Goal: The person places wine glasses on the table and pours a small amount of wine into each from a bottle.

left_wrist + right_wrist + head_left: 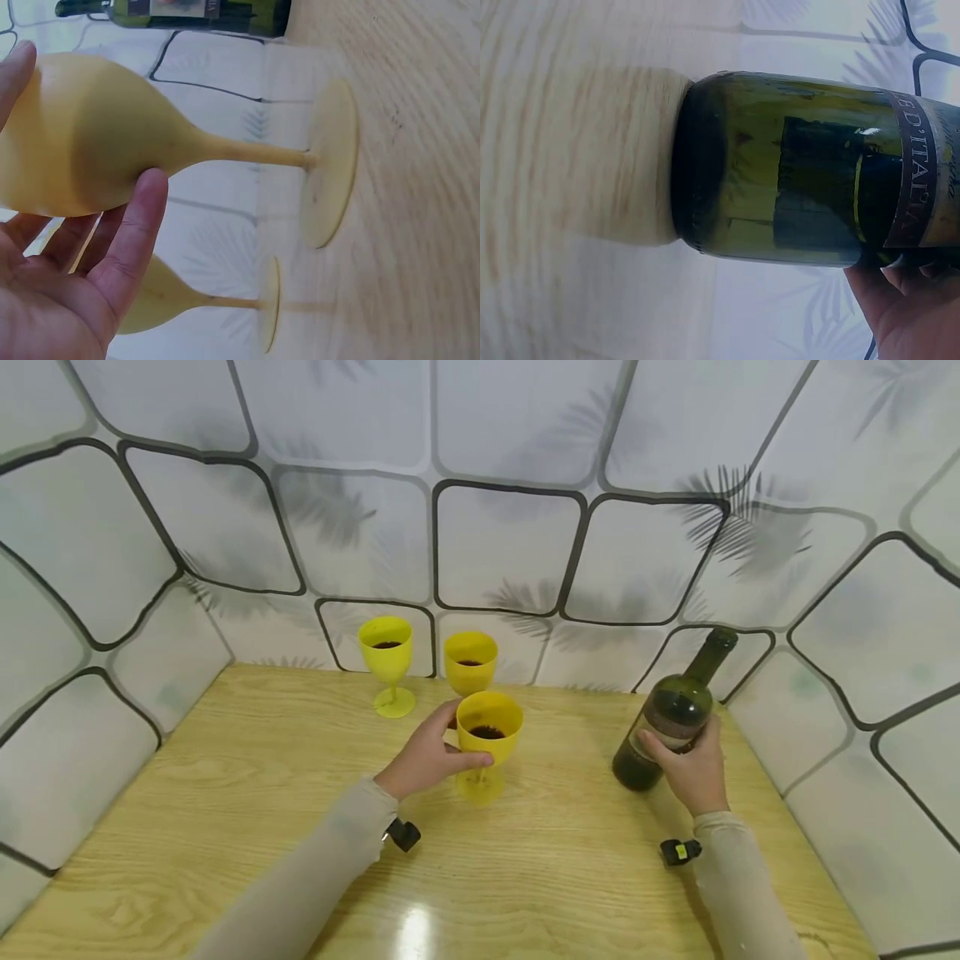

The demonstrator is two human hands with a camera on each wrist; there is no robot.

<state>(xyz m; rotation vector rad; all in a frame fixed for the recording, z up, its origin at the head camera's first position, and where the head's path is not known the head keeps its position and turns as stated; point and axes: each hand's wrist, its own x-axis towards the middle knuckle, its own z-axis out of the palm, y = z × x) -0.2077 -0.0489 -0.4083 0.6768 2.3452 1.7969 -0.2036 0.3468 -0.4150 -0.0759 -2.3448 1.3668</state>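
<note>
My left hand point(431, 753) holds the front yellow goblet point(506, 748) by its bowl, thumb on the near side and fingers on the other. Dark liquid lies in this goblet, which is upright; whether its foot point(330, 165) touches the table I cannot tell. On the right, my right hand point(693, 770) grips a green glass wine bottle point(684, 697) round its labelled body. The bottle stands upright on its base, and its label point(922, 172) partly shows in the right wrist view. Some fingers of that hand are hidden behind the glass.
Two more yellow goblets stand near the back wall, one at the left point(386, 653) and one point(471, 670) just behind the held goblet; both contain dark liquid. Patterned white walls point(510, 552) border the wooden table point(247, 760) at the back and sides.
</note>
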